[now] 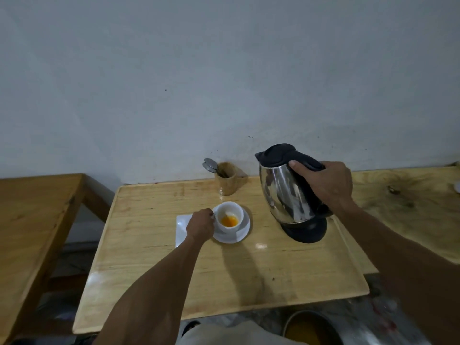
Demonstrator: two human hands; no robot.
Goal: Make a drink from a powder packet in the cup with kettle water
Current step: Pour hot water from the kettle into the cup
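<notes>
A white cup [228,216] stands on a white saucer [242,232] in the middle of the wooden table [224,270]. Orange powder lies in the cup's bottom. My left hand [200,225] grips the cup's handle on its left side. A steel kettle [288,192] with a black lid and handle is tilted to the left, its bottom lifted partly off its black base [306,230]. My right hand [328,185] is closed around the kettle's handle. The kettle's spout points left, above and to the right of the cup. No water stream is visible.
A white napkin [183,226] lies under the saucer's left side. A wooden holder [227,179] with two spoons stands at the back by the wall. Another wooden table [29,215] is to the left, a third surface at the right. A round metal container [313,328] sits below the table's front edge.
</notes>
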